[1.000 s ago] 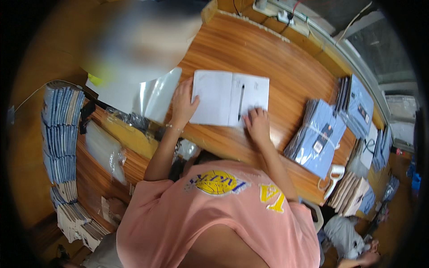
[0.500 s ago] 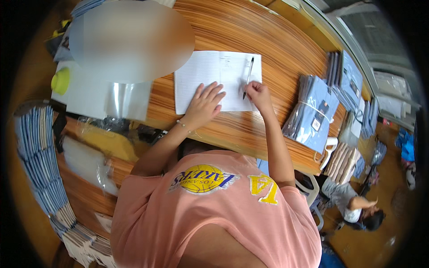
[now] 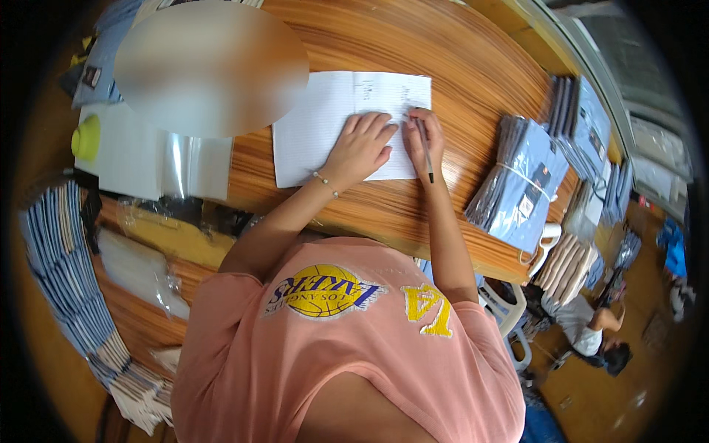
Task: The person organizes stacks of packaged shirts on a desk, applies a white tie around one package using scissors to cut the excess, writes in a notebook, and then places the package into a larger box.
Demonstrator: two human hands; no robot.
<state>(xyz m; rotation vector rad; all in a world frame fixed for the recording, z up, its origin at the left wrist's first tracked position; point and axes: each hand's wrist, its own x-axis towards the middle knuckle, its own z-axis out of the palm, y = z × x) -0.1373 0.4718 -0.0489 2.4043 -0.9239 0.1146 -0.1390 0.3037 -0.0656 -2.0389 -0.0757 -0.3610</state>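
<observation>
An open lined notebook (image 3: 310, 133) lies on the wooden table in front of me, with some handwriting near the top of its right page. My left hand (image 3: 362, 148) rests flat across the notebook's middle, fingers stretched out, a beaded bracelet round the wrist. At the notebook's right edge my right hand (image 3: 426, 140) is closed round a pen (image 3: 426, 148). The pen's dark end lies back toward my wrist, and its other end is by my fingertips at the writing.
Bundles of packed blue garments (image 3: 521, 184) are stacked on the table's right side. White sheets (image 3: 125, 170) and a yellow-green round object (image 3: 86, 138) lie at the left. Long stacks of folded garments (image 3: 66, 273) stand lower left. Another person (image 3: 583, 325) is at the lower right.
The pen, earlier lying slanted on the right page beside my right hand, is now in that hand. My right hand has moved up the page; the view has shifted slightly.
</observation>
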